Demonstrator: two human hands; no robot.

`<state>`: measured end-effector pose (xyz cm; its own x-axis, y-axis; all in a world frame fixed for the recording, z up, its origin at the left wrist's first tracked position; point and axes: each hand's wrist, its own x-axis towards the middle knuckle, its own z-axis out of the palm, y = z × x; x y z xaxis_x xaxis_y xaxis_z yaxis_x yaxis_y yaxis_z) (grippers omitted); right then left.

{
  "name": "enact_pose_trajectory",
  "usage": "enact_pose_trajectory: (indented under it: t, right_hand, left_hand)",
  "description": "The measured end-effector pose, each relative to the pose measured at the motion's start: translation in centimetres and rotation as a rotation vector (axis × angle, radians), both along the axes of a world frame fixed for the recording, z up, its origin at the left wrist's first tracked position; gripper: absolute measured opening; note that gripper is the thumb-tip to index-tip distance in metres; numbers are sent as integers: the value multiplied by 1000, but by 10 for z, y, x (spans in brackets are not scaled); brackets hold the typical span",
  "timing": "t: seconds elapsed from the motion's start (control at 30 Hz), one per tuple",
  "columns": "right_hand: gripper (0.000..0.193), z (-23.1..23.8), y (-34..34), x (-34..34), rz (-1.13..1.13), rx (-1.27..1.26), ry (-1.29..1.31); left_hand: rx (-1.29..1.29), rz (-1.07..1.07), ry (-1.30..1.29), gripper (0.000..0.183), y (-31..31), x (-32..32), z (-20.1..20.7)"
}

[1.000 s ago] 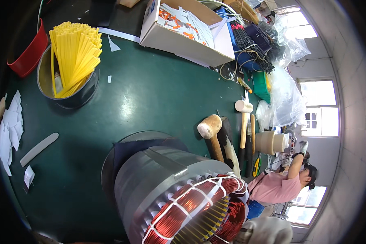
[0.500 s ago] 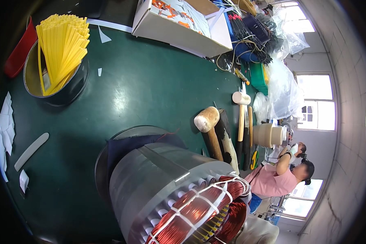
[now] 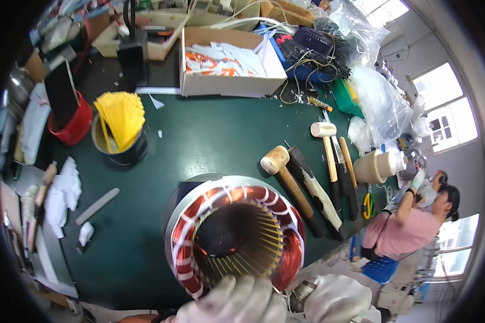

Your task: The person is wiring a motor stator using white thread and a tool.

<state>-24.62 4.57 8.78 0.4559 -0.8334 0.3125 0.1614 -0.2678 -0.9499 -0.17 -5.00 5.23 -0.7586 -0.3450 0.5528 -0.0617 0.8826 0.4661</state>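
A motor stator [image 3: 184,264] with red copper coils laced in white cord lies at the near middle of the bench. Its bore faces me, lined with yellow strips. My left hand [image 3: 237,304], in a pale glove, is bent over the stator's near rim and covers part of the winding; it is slightly blurred. Right of the stator, a pale rounded form looks like my gloved right hand [image 3: 339,299], its fingers not distinguishable. Beside it sits a small grey metal piece [image 3: 304,290]. Loose white cord hangs close by.
Right of the stator lie mallets [image 3: 275,160], a black-and-white bar [image 3: 315,188] and yellow-handled scissors [image 3: 368,204]. A pot of yellow strips [image 3: 132,153] stands left, a white box [image 3: 229,86] at the back. A person in pink [image 3: 404,234] works at the right.
The view has shifted and tilted, so the stator now shows its bore instead of its side. My left glove has come into view over the near rim.
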Motion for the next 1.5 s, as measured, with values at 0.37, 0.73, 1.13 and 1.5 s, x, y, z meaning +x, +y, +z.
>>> enact_pose_trajectory:
  t: [0.37, 0.73, 1.13, 1.5]
  right_hand:
    - [62, -4, 38, 78, -723, -62, -130]
    - [21, -26, 71, 97, -847, -99, 36]
    - [12, -48, 64, 106, -889, -524, 468]
    - [29, -63, 100, 92, -1256, -186, 512]
  left_hand:
    - [78, -242, -289, 25, -31, -2, 23]
    - [-30, -193, -10, 34, -22, 8, 8]
    - [35, 96, 50, 32, 3, -10, 7]
    - [-56, -52, -36, 38, -17, 4, 9]
